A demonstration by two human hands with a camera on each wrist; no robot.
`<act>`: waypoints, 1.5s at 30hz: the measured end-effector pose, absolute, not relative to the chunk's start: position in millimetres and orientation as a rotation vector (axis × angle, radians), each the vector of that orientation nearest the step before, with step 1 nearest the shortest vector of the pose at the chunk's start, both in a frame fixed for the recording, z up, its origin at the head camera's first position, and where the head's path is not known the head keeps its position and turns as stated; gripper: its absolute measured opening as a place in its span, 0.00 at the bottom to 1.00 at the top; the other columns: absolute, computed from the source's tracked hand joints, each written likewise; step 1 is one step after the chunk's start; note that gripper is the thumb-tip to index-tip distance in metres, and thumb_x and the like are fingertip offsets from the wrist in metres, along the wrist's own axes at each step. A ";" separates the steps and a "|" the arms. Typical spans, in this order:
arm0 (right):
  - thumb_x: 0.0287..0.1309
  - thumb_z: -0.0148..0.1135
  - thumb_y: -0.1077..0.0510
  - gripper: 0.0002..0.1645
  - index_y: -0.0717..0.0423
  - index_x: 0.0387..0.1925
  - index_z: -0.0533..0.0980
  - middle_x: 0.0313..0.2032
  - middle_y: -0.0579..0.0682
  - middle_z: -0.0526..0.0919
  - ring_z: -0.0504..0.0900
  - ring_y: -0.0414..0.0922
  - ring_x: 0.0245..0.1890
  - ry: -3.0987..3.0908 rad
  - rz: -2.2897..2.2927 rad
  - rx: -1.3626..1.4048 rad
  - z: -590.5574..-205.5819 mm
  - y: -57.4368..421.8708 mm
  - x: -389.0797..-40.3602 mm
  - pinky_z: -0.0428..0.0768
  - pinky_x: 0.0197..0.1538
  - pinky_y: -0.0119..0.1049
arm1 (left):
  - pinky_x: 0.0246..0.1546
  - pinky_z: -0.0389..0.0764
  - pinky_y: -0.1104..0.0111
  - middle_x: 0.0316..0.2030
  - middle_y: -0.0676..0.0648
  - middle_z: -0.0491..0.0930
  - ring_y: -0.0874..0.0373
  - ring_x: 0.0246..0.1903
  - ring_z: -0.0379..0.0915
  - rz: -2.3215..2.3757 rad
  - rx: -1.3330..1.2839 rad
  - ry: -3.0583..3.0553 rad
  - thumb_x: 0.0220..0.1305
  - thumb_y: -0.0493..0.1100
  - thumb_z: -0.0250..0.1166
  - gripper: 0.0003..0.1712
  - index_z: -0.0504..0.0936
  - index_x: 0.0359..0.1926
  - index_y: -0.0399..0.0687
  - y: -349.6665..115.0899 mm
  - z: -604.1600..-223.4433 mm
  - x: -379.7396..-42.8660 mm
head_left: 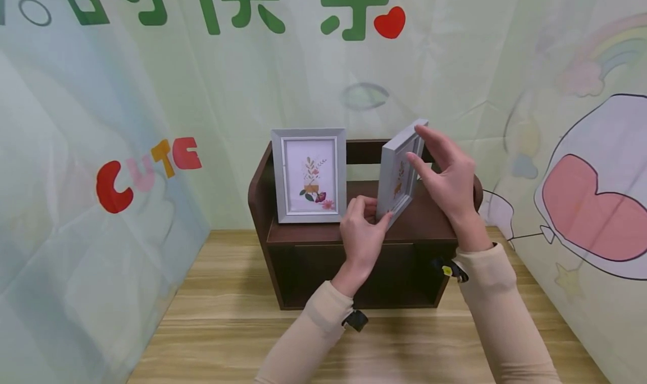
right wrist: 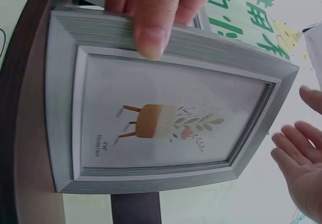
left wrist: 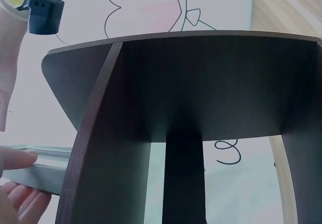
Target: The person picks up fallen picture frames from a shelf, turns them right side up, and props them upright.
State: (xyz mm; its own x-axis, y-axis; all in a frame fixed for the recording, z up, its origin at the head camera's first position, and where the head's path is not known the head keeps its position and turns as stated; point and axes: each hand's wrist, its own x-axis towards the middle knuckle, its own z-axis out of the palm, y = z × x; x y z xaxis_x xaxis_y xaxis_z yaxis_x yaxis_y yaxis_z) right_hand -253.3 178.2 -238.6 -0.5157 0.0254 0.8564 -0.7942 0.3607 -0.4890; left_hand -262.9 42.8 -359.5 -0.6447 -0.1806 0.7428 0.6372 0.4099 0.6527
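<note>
A grey picture frame point(head_left: 387, 173) stands turned at an angle at the right of a dark brown shelf's top board point(head_left: 308, 235). My left hand point(head_left: 363, 229) pinches its lower left side, the thumb in front and the other fingers behind, as the right wrist view shows too. Beside the top right of the frame is my right hand point(head_left: 450, 173); in the right wrist view its fingers point(right wrist: 297, 146) are spread and apart from the frame. The picture inside point(right wrist: 151, 121) shows a plant in an orange pot. A second grey frame point(head_left: 342, 176) with a flower picture stands upright on the left.
Beneath the top board, the shelf has an open compartment point(head_left: 354, 274). It stands on a wood-grain table point(head_left: 227, 294). A printed cloth backdrop point(head_left: 227, 92) hangs behind and at both sides. Each wrist carries a small black camera.
</note>
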 end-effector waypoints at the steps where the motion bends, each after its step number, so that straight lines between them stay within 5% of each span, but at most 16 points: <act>1: 0.50 0.65 0.74 0.26 0.73 0.53 0.73 0.53 0.66 0.78 0.77 0.51 0.57 -1.812 1.243 0.705 -238.0 178.3 -253.7 0.73 0.61 0.34 | 0.31 0.82 0.74 0.32 0.46 0.77 0.59 0.30 0.80 -1.321 -0.394 -1.883 0.48 0.41 0.75 0.17 0.78 0.36 0.42 43.3 -359.5 -262.9; 13: 0.45 0.67 0.76 0.28 0.74 0.52 0.74 0.51 0.68 0.78 0.75 0.59 0.56 -1.900 1.175 0.819 -233.5 179.1 -256.4 0.70 0.63 0.31 | 0.31 0.81 0.74 0.32 0.46 0.76 0.58 0.29 0.77 -1.310 -0.423 -1.887 0.48 0.40 0.75 0.17 0.78 0.37 0.43 46.0 -360.1 -261.3; 21: 0.42 0.72 0.70 0.30 0.67 0.52 0.76 0.52 0.62 0.79 0.76 0.54 0.56 -1.951 1.012 0.817 -233.4 184.1 -260.3 0.71 0.61 0.25 | 0.40 0.81 0.76 0.36 0.47 0.76 0.59 0.36 0.78 -1.396 -0.516 -1.890 0.52 0.40 0.73 0.16 0.78 0.40 0.43 47.5 -361.5 -257.7; 36: 0.43 0.68 0.77 0.28 0.73 0.51 0.74 0.53 0.67 0.78 0.75 0.56 0.57 -1.992 1.137 1.007 -225.1 195.9 -267.0 0.70 0.63 0.30 | 0.44 0.80 0.75 0.38 0.45 0.77 0.57 0.39 0.78 -1.466 -0.625 -1.881 0.53 0.38 0.71 0.15 0.80 0.42 0.41 52.4 -362.1 -254.5; 45: 0.44 0.68 0.76 0.28 0.71 0.51 0.75 0.53 0.66 0.78 0.77 0.48 0.57 -2.065 1.143 1.052 -218.8 203.0 -269.2 0.71 0.62 0.29 | 0.44 0.81 0.74 0.37 0.45 0.78 0.57 0.38 0.79 -1.467 -0.640 -1.889 0.53 0.35 0.71 0.15 0.81 0.43 0.41 54.6 -362.1 -252.6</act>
State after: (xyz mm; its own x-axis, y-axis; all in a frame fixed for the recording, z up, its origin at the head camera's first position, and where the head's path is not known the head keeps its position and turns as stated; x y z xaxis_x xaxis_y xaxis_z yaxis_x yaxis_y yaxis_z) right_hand -269.2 203.0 -218.8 -0.5423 -0.3674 0.7556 -0.8354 0.3317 -0.4383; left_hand -252.6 54.6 -362.1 -0.6669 -0.0133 0.7450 0.7185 0.2536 0.6476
